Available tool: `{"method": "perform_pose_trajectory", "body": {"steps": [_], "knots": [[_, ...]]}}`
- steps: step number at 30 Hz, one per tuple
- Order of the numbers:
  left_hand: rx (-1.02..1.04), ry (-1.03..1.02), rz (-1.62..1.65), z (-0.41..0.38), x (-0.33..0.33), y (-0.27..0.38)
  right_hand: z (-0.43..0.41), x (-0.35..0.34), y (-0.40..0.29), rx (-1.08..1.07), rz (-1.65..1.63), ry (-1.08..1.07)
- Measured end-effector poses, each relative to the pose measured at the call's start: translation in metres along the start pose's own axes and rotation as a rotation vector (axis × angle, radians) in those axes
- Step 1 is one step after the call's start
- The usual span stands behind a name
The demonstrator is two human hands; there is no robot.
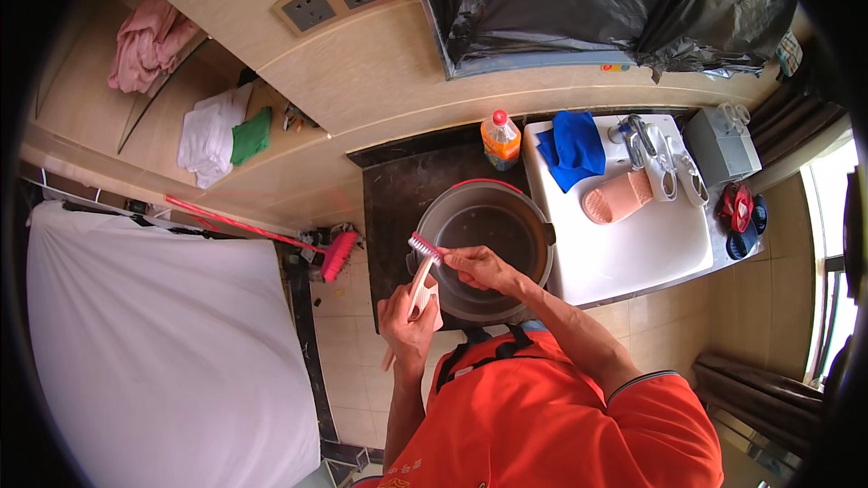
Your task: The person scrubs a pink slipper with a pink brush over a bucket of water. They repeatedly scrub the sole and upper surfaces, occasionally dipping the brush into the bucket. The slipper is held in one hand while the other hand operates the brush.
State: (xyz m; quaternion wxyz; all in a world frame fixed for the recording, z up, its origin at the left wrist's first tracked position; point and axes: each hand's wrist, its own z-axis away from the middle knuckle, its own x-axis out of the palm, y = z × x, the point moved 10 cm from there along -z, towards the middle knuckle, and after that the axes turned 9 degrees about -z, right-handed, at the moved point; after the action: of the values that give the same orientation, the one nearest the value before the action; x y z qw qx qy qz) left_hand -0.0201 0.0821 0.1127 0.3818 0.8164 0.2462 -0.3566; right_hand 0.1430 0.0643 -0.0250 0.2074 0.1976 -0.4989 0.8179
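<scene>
My left hand [407, 327] grips a pale pink slide sandal [422, 293], turned on its edge at the near left rim of a grey basin [546, 278]. A scrubbing brush [426, 248] with a pink back and white bristles is in my right hand [479, 267], its bristles against or very close to the sandal's upper end. The basin stands on the dark countertop, and its inside looks dark; whether it holds water I cannot tell. A matching pink slide sandal [616, 198] lies in the white sink [637, 257] to the right.
A bottle with a red cap [501, 142] stands behind the basin. Blue cloths [575, 150] hang over the sink's edge; white shoes [660, 164] lean near the faucet [636, 139]. Dark slippers [743, 240] and a red item [738, 207] sit at far right. A pink broom [339, 255] leans left.
</scene>
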Motion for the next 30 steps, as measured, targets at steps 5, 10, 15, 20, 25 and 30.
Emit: {"method": "perform_pose_trajectory", "body": {"steps": [5, 10, 15, 20, 25, 30], "knots": [[-0.004, -0.06, 0.019, -0.001, 0.004, -0.003, 0.001, 0.007, 0.015, 0.132, -0.103, -0.028], [0.012, -0.045, -0.018, -0.002, 0.003, 0.002, -0.002, 0.004, 0.031, 0.2, -0.233, -0.06], [0.011, -0.044, -0.018, -0.002, -0.002, 0.002, 0.014, 0.015, -0.011, 0.057, -0.215, -0.071], [-0.007, -0.044, -0.003, -0.003, 0.002, 0.0, 0.033, 0.031, -0.069, -0.571, 0.489, 0.06], [0.04, 0.01, 0.004, -0.007, -0.004, 0.011, 0.077, 0.08, -0.088, -0.706, 1.249, 0.171], [0.014, -0.049, -0.002, 0.001, 0.007, 0.004, 0.093, 0.104, -0.062, -0.632, 1.441, 0.106]]}}
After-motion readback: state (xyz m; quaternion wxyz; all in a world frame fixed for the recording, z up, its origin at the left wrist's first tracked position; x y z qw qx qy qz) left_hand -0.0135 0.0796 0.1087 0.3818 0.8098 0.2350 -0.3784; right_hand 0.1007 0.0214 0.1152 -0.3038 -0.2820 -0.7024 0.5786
